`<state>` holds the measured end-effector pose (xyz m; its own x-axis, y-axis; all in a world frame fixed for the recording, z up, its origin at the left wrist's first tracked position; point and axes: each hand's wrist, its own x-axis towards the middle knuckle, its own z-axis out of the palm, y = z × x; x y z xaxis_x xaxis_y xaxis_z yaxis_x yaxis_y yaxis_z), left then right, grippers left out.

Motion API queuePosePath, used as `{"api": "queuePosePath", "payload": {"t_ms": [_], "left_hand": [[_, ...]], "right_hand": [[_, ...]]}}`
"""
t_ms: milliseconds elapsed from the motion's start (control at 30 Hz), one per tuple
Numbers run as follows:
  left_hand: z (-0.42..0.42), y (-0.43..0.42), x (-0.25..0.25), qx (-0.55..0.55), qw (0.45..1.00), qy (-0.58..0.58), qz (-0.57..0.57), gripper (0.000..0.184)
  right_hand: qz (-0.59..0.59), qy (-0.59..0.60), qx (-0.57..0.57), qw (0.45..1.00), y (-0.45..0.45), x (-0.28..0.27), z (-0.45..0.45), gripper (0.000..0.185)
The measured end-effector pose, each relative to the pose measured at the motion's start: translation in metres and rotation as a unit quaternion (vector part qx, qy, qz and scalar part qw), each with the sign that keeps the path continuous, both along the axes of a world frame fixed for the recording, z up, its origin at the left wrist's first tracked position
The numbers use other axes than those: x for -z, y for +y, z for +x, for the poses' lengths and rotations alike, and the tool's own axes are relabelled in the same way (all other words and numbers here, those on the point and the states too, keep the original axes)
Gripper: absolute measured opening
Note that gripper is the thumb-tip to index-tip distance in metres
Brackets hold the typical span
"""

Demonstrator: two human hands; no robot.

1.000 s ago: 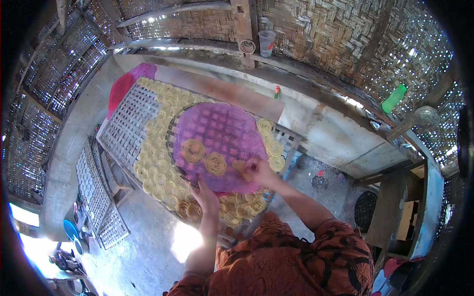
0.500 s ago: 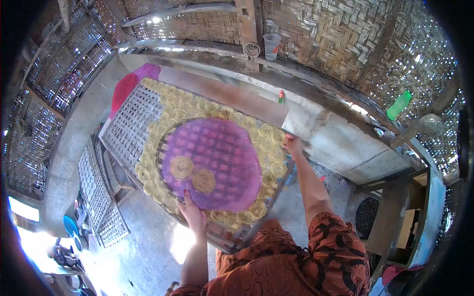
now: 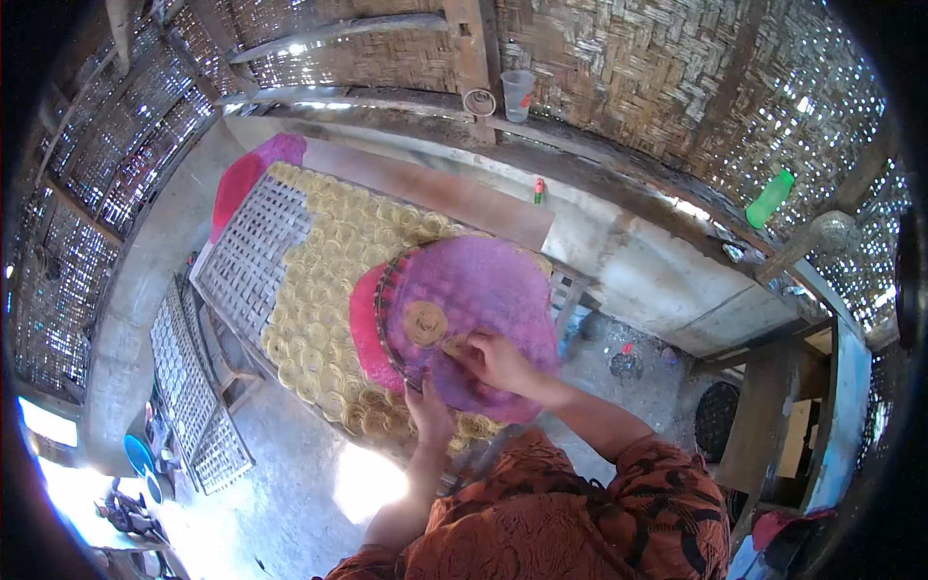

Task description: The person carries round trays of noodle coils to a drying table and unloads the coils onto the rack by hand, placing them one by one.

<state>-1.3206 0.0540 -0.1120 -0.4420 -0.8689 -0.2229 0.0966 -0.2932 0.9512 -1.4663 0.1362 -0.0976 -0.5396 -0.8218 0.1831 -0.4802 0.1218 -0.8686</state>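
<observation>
In the head view, your right hand [image 3: 498, 365] is now working over the round tray [image 3: 503, 280], whereas half a second ago it was reaching to the far right edge of the lattice rack [image 3: 253, 232]. The tray is sitting further right over the rack than it was then, and its pink underside [image 3: 367, 333] is now showing along the left edge. Your left hand [image 3: 432, 418] is gripping the near left part of the tray's rim, thumb on top, as it was holding the tray before. Your right grip is closing its fingertips on a yellow coil [image 3: 454, 348], low over the purple mesh. Of the two coils that were lying clear on the tray, one flat coil [image 3: 425, 324] is now lying free, just beside the pinched one, so the tray is carrying two, counting the one between your fingers. Under and around the tray, the rack is bearing many coils in close rows [image 3: 329, 309], too many to count, with its far left part showing bare lattice. A second rack [image 3: 224, 454], lower on the left, is holding pale round pieces, too small to count. One clear cup [image 3: 518, 97] is standing on the wall ledge, its contents not readable, and one green bottle [image 3: 770, 198] is resting against the woven wall at right.
</observation>
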Motion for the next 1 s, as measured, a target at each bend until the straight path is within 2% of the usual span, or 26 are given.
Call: {"api": "queuePosePath", "payload": {"t_ms": [33, 100, 133, 167, 200, 233, 300, 333, 367, 400, 533, 567, 600, 633, 700, 733, 767, 800, 833, 900, 933, 967, 1000], "left_hand": [[0.005, 0.001, -0.004, -0.009, 1.0, -0.015, 0.018, 0.036], [0.025, -0.008, 0.0, -0.004, 1.0, -0.004, 0.021, 0.039], [0.044, -0.018, 0.014, 0.019, 0.988, -0.134, -0.07, 0.04], [0.056, -0.027, 0.016, 0.03, 0.973, -0.199, -0.114, 0.04], [0.069, -0.036, 0.018, 0.039, 0.951, -0.264, -0.157, 0.04], [0.081, -0.041, 0.01, 0.006, 0.974, -0.203, -0.102, 0.04], [0.098, -0.047, -0.008, -0.025, 0.989, -0.142, -0.045, 0.039], [0.103, -0.05, -0.018, -0.044, 0.997, -0.057, 0.02, 0.038], [0.106, -0.055, -0.023, -0.062, 0.994, 0.03, 0.084, 0.038], [0.112, -0.058, -0.015, -0.073, 0.993, 0.054, 0.08, 0.038], [0.121, -0.049, -0.024, -0.067, 0.995, 0.021, 0.064, 0.036], [0.128, -0.05, -0.009, -0.052, 0.997, 0.022, 0.06, 0.036], [0.131, -0.052, 0.001, -0.038, 0.998, 0.024, 0.055, 0.035], [0.128, -0.049, 0.002, -0.043, 0.997, 0.025, 0.052, 0.035], [0.122, -0.032, 0.014, -0.021, 0.996, 0.013, 0.081, 0.036], [0.119, -0.024, 0.022, -0.016, 0.996, 0.008, 0.091, 0.036], [0.114, -0.02, 0.038, 0.025, 0.999, -0.016, 0.03, 0.035], [0.106, -0.012, 0.036, 0.049, 0.998, -0.027, 0.0, 0.035], [0.098, -0.005, 0.034, 0.072, 0.996, -0.038, -0.03, 0.035], [0.068, 0.007, -0.011, 0.147, 0.987, -0.065, 0.026, 0.032], [0.062, 0.011, -0.005, 0.141, 0.986, -0.08, -0.029, 0.03], [0.059, 0.012, 0.0, 0.144, 0.986, -0.078, -0.03, 0.03], [0.058, 0.012, 0.004, 0.122, 0.991, -0.032, 0.041, 0.029]], "right_hand": [[-0.006, -0.024, 0.01, 1.0, 0.006, 0.007, -0.001, 0.02], [-0.033, -0.215, 0.105, 0.97, 0.022, 0.021, -0.03, 0.012], [-0.053, -0.256, 0.143, 0.954, 0.034, 0.018, -0.048, 0.01], [-0.071, -0.299, 0.18, 0.934, 0.048, 0.015, -0.066, 0.009], [-0.106, -0.291, 0.209, 0.928, 0.059, 0.019, -0.084, 0.011], [-0.139, -0.283, 0.238, 0.918, 0.07, 0.03, -0.103, 0.014], [-0.122, -0.233, 0.257, 0.93, 0.091, 0.069, -0.141, 0.017], [-0.122, -0.232, 0.258, 0.93, 0.092, 0.072, -0.148, 0.017], [-0.128, -0.288, 0.279, 0.907, 0.092, 0.076, -0.153, 0.017], [-0.135, -0.343, 0.298, 0.881, 0.091, 0.08, -0.157, 0.016], [-0.179, -0.379, 0.319, 0.85, 0.088, 0.147, -0.165, 0.017], [-0.02, -0.151, 0.316, 0.937, 0.091, 0.156, -0.166, 0.019], [0.139, 0.091, 0.285, 0.944, 0.088, 0.159, -0.167, 0.021], [0.135, 0.092, 0.281, 0.946, 0.078, 0.141, -0.158, 0.021], [0.032, 0.215, 0.271, 0.938, 0.058, 0.091, -0.122, 0.026], [-0.001, 0.138, 0.207, 0.968, 0.045, 0.044, -0.089, 0.025], [-0.033, 0.061, 0.143, 0.987, 0.03, 0.001, -0.055, 0.024], [-0.057, 0.071, 0.065, 0.994, 0.017, -0.019, -0.031, 0.021], [-0.081, 0.082, -0.01, 0.993, 0.008, -0.029, -0.011, 0.018], [0.01, 0.023, -0.089, 0.996, -0.007, -0.035, 0.018, 0.019], [0.01, 0.025, -0.084, 0.996, -0.01, -0.033, 0.02, 0.019], [0.044, 0.0, -0.09, 0.995, -0.015, -0.028, 0.02, 0.022], [0.078, -0.025, -0.097, 0.992, -0.018, -0.023, 0.017, 0.024]]}}
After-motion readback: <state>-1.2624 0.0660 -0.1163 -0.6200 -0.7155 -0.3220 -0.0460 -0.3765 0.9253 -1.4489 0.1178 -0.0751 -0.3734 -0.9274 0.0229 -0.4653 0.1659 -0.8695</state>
